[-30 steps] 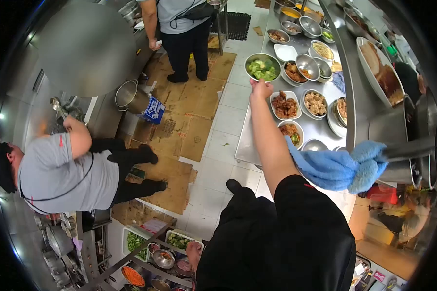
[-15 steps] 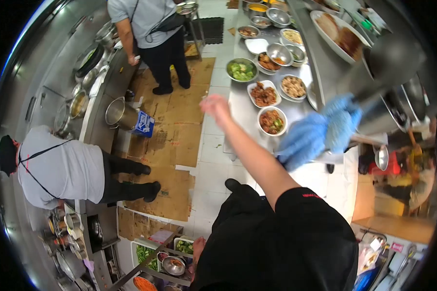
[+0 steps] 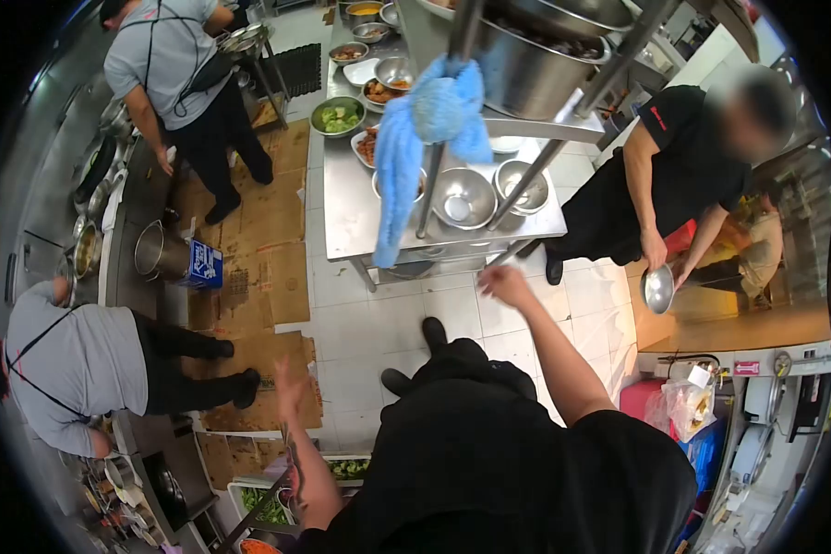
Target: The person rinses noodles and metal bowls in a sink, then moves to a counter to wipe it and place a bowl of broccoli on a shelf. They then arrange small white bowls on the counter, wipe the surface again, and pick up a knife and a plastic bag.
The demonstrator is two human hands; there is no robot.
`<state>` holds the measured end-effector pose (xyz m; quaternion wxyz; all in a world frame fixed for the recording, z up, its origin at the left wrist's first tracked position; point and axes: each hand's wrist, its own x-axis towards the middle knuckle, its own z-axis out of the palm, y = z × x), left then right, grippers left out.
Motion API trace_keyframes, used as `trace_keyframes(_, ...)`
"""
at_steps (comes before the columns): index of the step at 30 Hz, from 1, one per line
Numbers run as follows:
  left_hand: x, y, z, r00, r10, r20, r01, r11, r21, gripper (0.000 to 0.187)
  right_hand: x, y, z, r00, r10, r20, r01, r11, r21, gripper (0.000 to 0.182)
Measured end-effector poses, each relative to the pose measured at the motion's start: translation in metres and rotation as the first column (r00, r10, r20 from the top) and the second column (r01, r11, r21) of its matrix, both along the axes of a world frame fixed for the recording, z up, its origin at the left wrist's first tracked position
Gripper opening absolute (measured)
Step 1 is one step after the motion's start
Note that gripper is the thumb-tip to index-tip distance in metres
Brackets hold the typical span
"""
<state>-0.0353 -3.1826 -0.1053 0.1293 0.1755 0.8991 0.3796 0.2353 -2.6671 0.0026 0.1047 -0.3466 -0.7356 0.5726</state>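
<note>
- Since the earlier frame, the view has swung right; the right hand [image 3: 506, 284] has drawn away from the vegetable bowl [image 3: 315, 118], the left hand [image 3: 291, 380] has risen into plain view, and a co-worker [image 3: 679, 175] has come in at the right.
- The left hand is blurred, raised over the floor cardboard [image 3: 270, 277], its fingers pointing forward and loosely spread; it holds nothing visible. Its forearm, marked with a dark tattoo, slants up from the body.
- The vegetable bowl is round steel, holding chopped green pieces. It sits at the left edge of the steel table [image 3: 355, 217], well ahead of both hands and between them sideways.
- A blue towel [image 3: 399, 157] hangs knotted on the shelf frame, ahead of the right hand and to its left.
- A wide steel bowl [image 3: 464, 198] stands on the table, ahead of the right hand.
- The right hand hovers just before the table's near edge, fingers half bent and apart, pinching nothing visible, elbow out right.
- Farther right, the co-worker grips a tilted small bowl [image 3: 657, 289].
</note>
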Motion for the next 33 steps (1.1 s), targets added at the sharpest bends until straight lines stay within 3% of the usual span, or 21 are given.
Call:
trace_keyframes(1,0.007,0.005,-0.005,1.000,-0.008,-0.005,0.008,1.000,0.000,0.063,0.001,0.024,0.015,0.977,-0.211,0.037,0.211,0.977,0.003,0.019)
trace_keyframes(3,0.023,0.016,-0.033,0.957,0.001,0.289,0.067,0.972,-0.225,0.076,0.005,0.069,0.029,0.867,-0.475,-0.148,0.496,0.848,0.187,0.026)
trace_keyframes(4,0.034,0.022,-0.050,0.959,-0.008,0.284,0.075,0.971,-0.226,0.076,0.004,0.089,0.040,0.797,-0.585,-0.152,0.604,0.769,0.207,0.025)
trace_keyframes(5,0.046,0.026,-0.067,0.913,0.010,0.407,0.052,0.989,-0.142,0.077,0.002,0.115,0.033,0.745,-0.638,-0.194,0.666,0.696,0.270,0.023)
trace_keyframes(6,0.059,0.035,-0.067,0.851,0.021,0.525,0.014,0.998,-0.063,0.078,-0.004,0.133,0.035,0.714,-0.664,-0.221,0.683,0.592,0.427,0.020)
trace_keyframes(7,0.074,0.042,-0.067,0.852,0.023,0.522,0.015,0.998,-0.069,0.078,-0.008,0.147,0.036,0.741,-0.612,-0.277,0.644,0.531,0.551,0.015)
trace_keyframes(9,0.109,0.068,-0.053,0.881,0.065,0.469,0.035,0.979,-0.201,0.072,-0.022,0.177,0.029,0.758,-0.596,-0.265,0.620,0.534,0.574,0.014)
trace_keyframes(11,0.133,0.091,-0.049,0.891,0.041,0.451,0.061,0.976,-0.209,0.068,-0.032,0.198,0.027,0.781,-0.591,-0.202,0.526,0.448,0.723,0.019)
trace_keyframes(13,0.148,0.116,-0.052,0.863,0.070,0.501,0.013,0.987,-0.160,0.064,-0.037,0.216,0.030,0.799,-0.583,-0.150,0.493,0.490,0.719,0.025)
trace_keyframes(15,0.158,0.149,-0.040,0.867,0.065,0.494,-0.001,0.992,-0.128,0.060,-0.040,0.230,0.033,0.859,-0.512,0.019,0.351,0.615,0.706,0.025)
trace_keyframes(19,0.159,0.193,-0.036,0.852,0.064,0.519,-0.115,0.991,0.068,0.050,-0.040,0.242,0.022,0.878,-0.477,0.044,0.301,0.622,0.723,0.020)
trace_keyframes(22,0.147,0.237,-0.011,0.849,-0.036,0.528,-0.025,0.994,0.108,0.047,-0.041,0.250,0.022,0.883,-0.458,0.100,0.273,0.676,0.685,0.022)
trace_keyframes(24,0.130,0.254,-0.003,0.893,-0.208,0.399,0.145,0.973,0.182,0.046,-0.042,0.254,0.023,0.870,-0.472,0.140,0.285,0.715,0.638,0.024)
trace_keyframes(28,0.091,0.283,0.004,0.890,-0.392,0.233,0.384,0.920,0.079,0.044,-0.041,0.250,0.045,0.828,-0.516,0.220,0.358,0.787,0.503,0.025)
trace_keyframes(33,0.073,0.314,0.038,0.842,-0.498,0.208,0.492,0.867,0.082,0.041,-0.037,0.256,0.073,0.795,-0.553,0.248,0.499,0.830,0.251,0.024)
